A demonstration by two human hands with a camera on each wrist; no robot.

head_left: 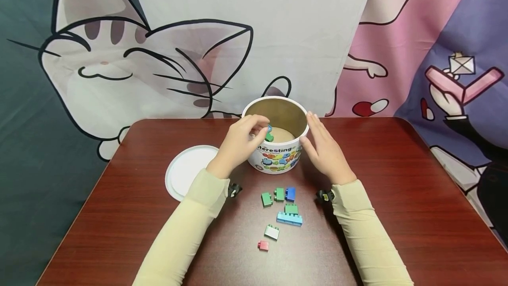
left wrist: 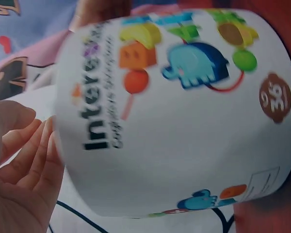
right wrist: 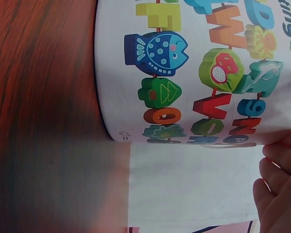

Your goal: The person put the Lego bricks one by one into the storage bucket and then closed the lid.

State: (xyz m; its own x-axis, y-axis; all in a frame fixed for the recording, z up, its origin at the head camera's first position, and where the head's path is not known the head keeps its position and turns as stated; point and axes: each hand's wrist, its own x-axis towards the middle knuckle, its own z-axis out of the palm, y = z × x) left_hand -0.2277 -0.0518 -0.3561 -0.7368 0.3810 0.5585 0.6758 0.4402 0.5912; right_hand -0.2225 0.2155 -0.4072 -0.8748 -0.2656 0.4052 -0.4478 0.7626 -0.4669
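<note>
A white bucket (head_left: 275, 159) with printed letters and animal pictures stands upright, its open top showing a tan inside. My left hand (head_left: 241, 141) is at its left rim, fingers bent over the opening and thumb apart from them. Just past those fingertips, a green building brick (head_left: 269, 137) and a bit of blue show inside the bucket. In the left wrist view, no brick shows between the thumb and fingers (left wrist: 31, 165). My right hand (head_left: 328, 151) rests against the bucket's right side, fingers extended along the rim.
Several loose bricks lie in front of the bucket, among them a dark blue brick (head_left: 290, 194), a long light blue brick (head_left: 289, 219), a white brick (head_left: 271, 232) and a red brick (head_left: 263, 246). A round white lid (head_left: 186, 169) lies left, partly behind my left forearm.
</note>
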